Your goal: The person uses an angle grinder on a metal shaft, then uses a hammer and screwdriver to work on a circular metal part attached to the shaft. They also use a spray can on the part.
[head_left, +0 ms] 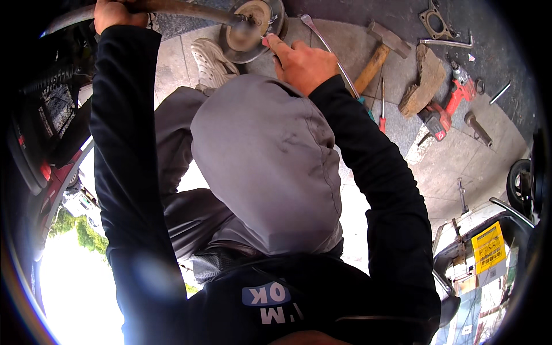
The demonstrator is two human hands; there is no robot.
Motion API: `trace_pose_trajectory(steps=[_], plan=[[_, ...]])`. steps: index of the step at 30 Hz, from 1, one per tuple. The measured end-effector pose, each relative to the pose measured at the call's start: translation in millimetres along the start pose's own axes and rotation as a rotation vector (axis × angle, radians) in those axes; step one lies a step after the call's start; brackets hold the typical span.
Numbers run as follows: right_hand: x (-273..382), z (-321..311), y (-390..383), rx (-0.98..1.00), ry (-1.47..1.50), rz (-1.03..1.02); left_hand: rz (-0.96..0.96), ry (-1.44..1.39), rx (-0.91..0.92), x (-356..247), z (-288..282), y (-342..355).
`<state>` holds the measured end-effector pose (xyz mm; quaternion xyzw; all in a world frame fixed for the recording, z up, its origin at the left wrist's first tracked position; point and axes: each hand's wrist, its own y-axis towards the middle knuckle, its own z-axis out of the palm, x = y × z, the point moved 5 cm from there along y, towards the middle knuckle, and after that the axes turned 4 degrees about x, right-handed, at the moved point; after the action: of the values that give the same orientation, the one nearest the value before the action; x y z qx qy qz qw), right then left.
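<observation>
At the upper left, my left hand [119,16] is closed around a long brown bar [187,8]. The bar runs right to a round metal disc [246,56] with a tan, hub-like centre; its end over that centre is blurred. My right hand [302,62] reaches the disc's right edge with fingers curled. A small reddish bit shows at its fingertips, too small to name. Just right of this hand lies a long metal tool with a teal handle [361,101]. A hammer [372,68] with a wooden handle rests beyond it.
On the tiled floor at right lie a red-handled screwdriver [383,108], a wood chunk [424,80], a red cordless power tool [454,96], a large bolt [478,129] and an L-shaped wrench [447,43]. My shoe [213,62] is beside the disc. Vehicles stand at both sides.
</observation>
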<state>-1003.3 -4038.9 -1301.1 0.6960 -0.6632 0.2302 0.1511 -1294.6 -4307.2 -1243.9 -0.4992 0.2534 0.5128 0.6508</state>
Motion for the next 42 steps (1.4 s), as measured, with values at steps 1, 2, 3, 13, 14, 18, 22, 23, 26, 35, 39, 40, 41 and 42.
trace_pose_trajectory(steps=[1, 2, 3, 13, 14, 18, 22, 23, 26, 35, 39, 40, 41, 42], plan=[[0.4, -0.5, 0.9, -0.013, -0.018, -0.004, -0.072, -0.1, 0.052, 2.4, 0.8, -0.6], [1.3, -1.1, 1.7, -0.026, -0.036, -0.009, 0.051, 0.11, -0.043, 0.9, -5.2, -0.1], [2.1, -1.4, 2.1, -0.038, -0.055, -0.016, 0.048, 0.116, -0.053, 0.9, -5.5, -0.7], [9.8, 13.1, 6.6, -0.092, -0.218, -0.079, 0.081, 0.055, -0.078, 2.2, -7.2, -13.0], [9.9, 13.9, 8.4, -0.042, -0.178, -0.06, 0.051, 0.076, -0.052, -1.2, -20.9, -5.1], [1.3, 11.1, 15.2, 0.114, -0.043, 0.04, 0.097, 0.154, -0.157, 6.5, 7.2, -23.7], [-4.1, 4.6, 21.5, 0.325, 0.034, 0.167, 0.051, 0.057, -0.106, 5.6, -8.0, -20.7], [-6.1, 7.3, 21.7, 0.348, 0.063, 0.197, 0.041, 0.037, -0.089, 5.3, -14.0, -19.7], [-27.2, 31.1, 24.7, 0.346, 0.274, 0.252, 0.029, 0.019, -0.072, 5.7, -5.6, -19.3], [-6.1, 15.0, 21.6, 0.154, 0.009, 0.142, 0.074, 0.059, -0.137, 10.2, 2.8, -24.2], [3.8, 15.3, 15.0, -0.013, 0.0, 0.041, 0.05, 0.007, -0.076, 6.9, -9.1, -16.6], [5.7, 13.3, 12.8, 0.007, -0.005, 0.042, 0.042, -0.012, -0.031, 6.5, -14.1, -13.4], [5.5, 9.9, 12.7, 0.028, -0.021, 0.063, 0.044, -0.006, -0.024, 6.7, -19.7, -8.9], [4.4, 3.8, 12.7, 0.052, -0.037, 0.087, 0.041, 0.001, -0.02, 8.5, -18.3, -9.1]])
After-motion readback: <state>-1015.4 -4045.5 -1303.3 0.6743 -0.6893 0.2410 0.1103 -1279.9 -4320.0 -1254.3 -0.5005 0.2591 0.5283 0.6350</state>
